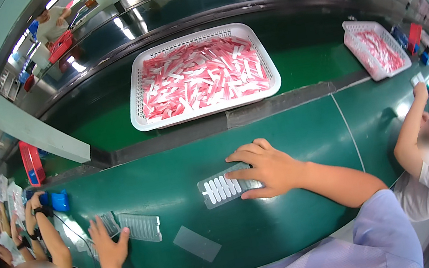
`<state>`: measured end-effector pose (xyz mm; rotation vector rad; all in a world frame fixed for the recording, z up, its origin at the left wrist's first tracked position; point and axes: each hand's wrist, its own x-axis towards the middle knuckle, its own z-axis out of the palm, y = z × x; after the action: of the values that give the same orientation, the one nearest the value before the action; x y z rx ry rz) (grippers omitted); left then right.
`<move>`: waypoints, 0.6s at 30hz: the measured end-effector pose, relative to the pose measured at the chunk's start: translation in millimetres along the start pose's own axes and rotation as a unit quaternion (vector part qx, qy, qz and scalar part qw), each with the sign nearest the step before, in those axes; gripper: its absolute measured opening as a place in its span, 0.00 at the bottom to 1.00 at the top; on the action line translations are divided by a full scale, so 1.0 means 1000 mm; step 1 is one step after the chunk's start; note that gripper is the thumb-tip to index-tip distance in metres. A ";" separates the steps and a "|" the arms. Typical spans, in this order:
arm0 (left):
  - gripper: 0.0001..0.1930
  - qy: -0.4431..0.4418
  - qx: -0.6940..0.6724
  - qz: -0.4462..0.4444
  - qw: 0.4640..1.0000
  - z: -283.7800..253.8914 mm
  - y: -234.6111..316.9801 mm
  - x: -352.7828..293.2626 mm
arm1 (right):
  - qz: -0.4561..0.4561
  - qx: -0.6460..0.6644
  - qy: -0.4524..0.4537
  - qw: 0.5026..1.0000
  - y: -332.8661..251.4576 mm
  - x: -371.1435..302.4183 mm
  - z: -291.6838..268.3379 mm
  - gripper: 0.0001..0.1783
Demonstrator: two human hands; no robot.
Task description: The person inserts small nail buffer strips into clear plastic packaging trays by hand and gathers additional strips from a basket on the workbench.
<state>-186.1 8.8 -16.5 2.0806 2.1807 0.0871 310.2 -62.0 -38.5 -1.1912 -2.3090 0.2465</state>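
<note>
My right hand (pixel 272 171), fingers spread, rests over the right end of a shallow clear plastic tray (pixel 201 194). Several slim white pieces (pixel 222 188) lie side by side in the tray; the hand hides its right part. My left hand (pixel 110 248) is open, with its fingers apart, at two ribbed clear plastic trays. One clear tray (pixel 142 227) lies just right of the thumb, and the other tray (pixel 110 223) is partly behind the fingers. Between my hands, nearer to me, a thin translucent rectangular sheet (pixel 197 243) lies flat on the green work surface (pixel 308 231).
Beyond a dark ledge (pixel 181 139), a white basket (pixel 136 101) holds many pink and white strips. A smaller white basket (pixel 381 71) stands far right. A pale metal post (pixel 28 124) rises at left. Co-workers sit on both sides; a red basket (pixel 31 163) stands at left.
</note>
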 end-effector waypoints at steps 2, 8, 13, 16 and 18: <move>0.49 -0.030 0.008 -0.046 0.998 0.018 -0.007 -0.004 | -0.006 0.021 0.018 1.000 0.001 -0.002 -0.001 0.26; 0.46 0.024 0.031 -0.052 0.998 0.038 0.003 -0.001 | -0.032 0.086 0.052 0.994 0.004 -0.016 0.001 0.19; 0.47 0.005 0.007 -0.109 0.994 0.031 0.019 0.017 | -0.044 0.082 0.058 0.994 0.003 -0.015 0.006 0.13; 0.46 -0.012 0.013 -0.135 0.991 0.027 0.039 0.032 | -0.042 0.084 0.078 0.993 0.003 -0.016 0.006 0.13; 0.45 -0.038 0.014 -0.148 0.988 0.025 0.053 0.038 | -0.034 0.075 0.080 0.993 0.002 -0.018 0.007 0.13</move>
<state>-132.4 48.7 -36.3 1.7170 2.4259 -0.0499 316.2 -74.1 -52.1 -1.0169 -2.1468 0.2835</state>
